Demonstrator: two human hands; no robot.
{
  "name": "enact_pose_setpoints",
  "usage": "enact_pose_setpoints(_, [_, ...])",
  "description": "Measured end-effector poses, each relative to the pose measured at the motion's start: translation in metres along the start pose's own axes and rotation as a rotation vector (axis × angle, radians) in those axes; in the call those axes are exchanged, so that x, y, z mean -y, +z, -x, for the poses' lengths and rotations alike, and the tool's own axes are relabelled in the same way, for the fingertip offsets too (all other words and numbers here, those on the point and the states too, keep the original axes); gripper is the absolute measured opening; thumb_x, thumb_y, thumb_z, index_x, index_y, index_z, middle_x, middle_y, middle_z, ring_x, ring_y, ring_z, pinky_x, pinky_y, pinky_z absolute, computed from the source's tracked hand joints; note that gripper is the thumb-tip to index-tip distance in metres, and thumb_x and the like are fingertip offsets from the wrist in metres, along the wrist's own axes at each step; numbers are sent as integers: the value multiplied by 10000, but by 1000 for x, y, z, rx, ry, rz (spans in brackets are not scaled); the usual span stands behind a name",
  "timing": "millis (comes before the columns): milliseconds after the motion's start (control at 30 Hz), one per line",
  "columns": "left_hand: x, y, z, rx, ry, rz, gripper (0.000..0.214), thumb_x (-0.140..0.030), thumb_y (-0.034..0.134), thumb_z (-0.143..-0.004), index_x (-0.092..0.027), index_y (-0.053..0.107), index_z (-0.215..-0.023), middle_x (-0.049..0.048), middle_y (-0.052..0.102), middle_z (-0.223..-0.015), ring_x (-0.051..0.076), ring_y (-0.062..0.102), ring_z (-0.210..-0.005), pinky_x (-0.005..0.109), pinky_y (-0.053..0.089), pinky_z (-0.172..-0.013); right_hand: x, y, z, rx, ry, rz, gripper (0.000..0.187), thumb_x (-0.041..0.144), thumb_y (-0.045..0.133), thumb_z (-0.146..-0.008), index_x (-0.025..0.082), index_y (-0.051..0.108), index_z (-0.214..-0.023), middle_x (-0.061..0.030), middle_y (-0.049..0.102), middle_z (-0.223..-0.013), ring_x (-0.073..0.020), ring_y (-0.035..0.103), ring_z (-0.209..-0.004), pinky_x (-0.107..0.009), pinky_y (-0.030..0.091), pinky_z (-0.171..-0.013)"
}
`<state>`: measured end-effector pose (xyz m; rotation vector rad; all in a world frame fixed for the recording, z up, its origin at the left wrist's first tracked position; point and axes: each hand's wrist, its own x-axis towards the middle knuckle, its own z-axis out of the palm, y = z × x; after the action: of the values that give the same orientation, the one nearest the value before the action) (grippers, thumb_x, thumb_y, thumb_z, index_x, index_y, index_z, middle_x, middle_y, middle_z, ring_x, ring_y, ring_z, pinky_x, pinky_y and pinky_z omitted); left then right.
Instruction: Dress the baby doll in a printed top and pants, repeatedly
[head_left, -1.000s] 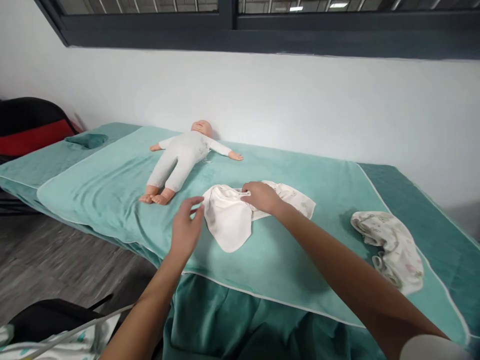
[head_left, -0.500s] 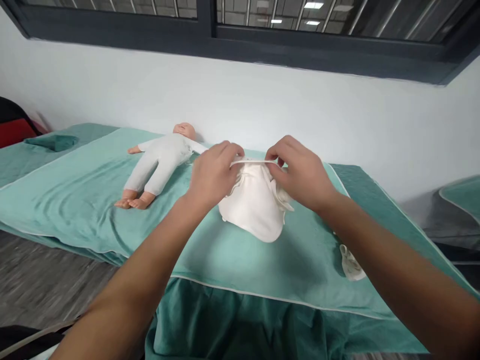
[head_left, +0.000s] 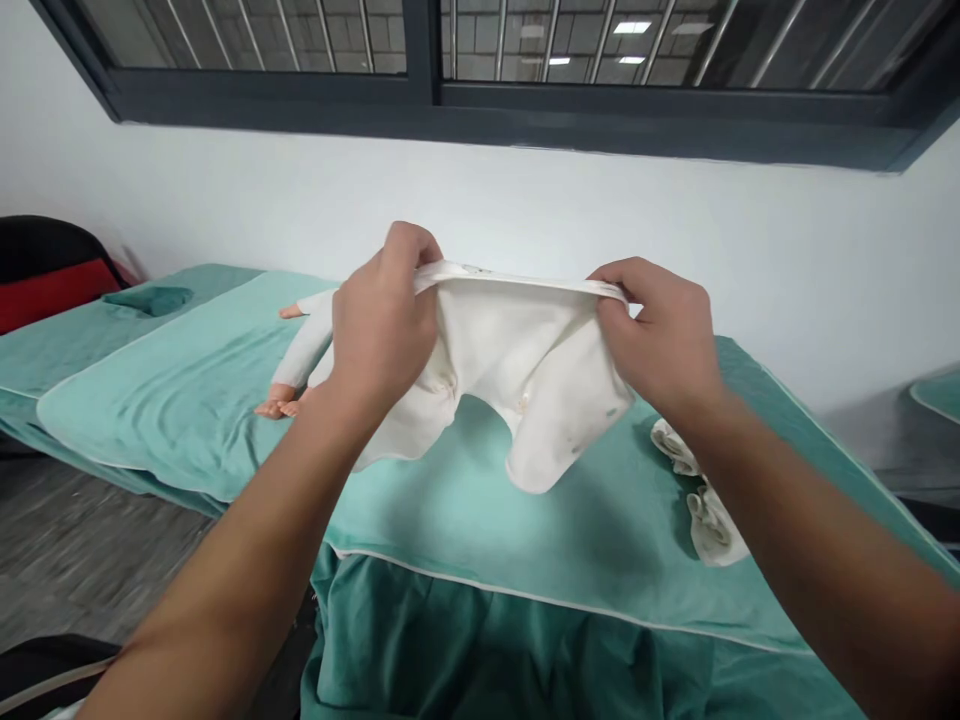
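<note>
Small white baby trousers (head_left: 517,380) hang in the air above the teal towel (head_left: 450,500), held up by the waistband. My left hand (head_left: 382,320) is closed on the left end of the band and my right hand (head_left: 660,335) is closed on the right end, stretching it between them. The two short legs dangle below. A baby doll (head_left: 300,345) in a pale bodysuit lies on the towel behind my left hand, mostly hidden; its arm, legs and feet show.
Another crumpled white printed garment (head_left: 701,500) lies on the towel at the right, partly behind my right forearm. A folded teal cloth (head_left: 150,298) sits at the far left. A white wall and dark window frame stand behind the bed; grey floor lies below left.
Both hands took the white trousers from the towel, lifted them and pulled the waistband apart. The view shifted, so the doll is now behind my left hand.
</note>
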<state>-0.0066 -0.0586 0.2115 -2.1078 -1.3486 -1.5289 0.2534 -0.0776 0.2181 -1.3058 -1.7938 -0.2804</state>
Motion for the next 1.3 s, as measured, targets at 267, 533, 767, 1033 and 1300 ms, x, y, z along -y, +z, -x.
enact_pose_setpoints(267, [18, -4, 10, -25, -174, 166, 264, -39, 552, -829, -222, 598, -1013, -26, 659, -868, 135, 581, -786, 268, 440, -709, -29, -30, 19, 48, 421, -260, 198, 246, 568, -834, 236, 743, -928, -10, 718, -903, -190, 639, -791, -311, 487, -681])
enact_pose_setpoints(533, [24, -18, 17, 557, -483, -99, 116, -339, 636, -850, -237, 671, -890, -9, 672, -783, 196, 593, -743, 295, 445, -683, -34, -60, 34, 267, 580, 5, 174, 330, 606, -825, 264, 754, -888, -18, 735, -897, -211, 642, -791, -303, 454, -640])
enact_pose_setpoints(767, [32, 49, 32, 702, -444, -515, 329, -376, 516, -927, -216, 638, -1188, 130, 700, -1077, 323, 658, -973, 403, 507, -800, -74, -2, 42, 653, 481, 338, 246, 336, 482, -904, 220, 698, -898, -74, 732, -970, -253, 649, -892, -324, 457, -732])
enact_pose_setpoints(1033, [-6, 154, 132, 868, -154, -235, 355, -156, 366, -974, -136, 613, -1228, 159, 619, -1354, 267, 565, -1279, 380, 471, -1058, -55, 123, 125, 503, 158, 262, 464, 236, 438, -943, 110, 544, -1377, -188, 570, -1426, -305, 494, -1335, -434, 390, -1120])
enact_pose_setpoints(1300, [25, 174, 129, 761, -520, -275, 501, -323, 418, -1000, -71, 447, -1432, 228, 504, -1512, 348, 506, -1381, 439, 435, -1120, -66, 159, 129, 564, 518, 341, 663, 409, 366, -1011, -37, 357, -1501, -300, 415, -1546, -380, 338, -1484, -477, 311, -1190])
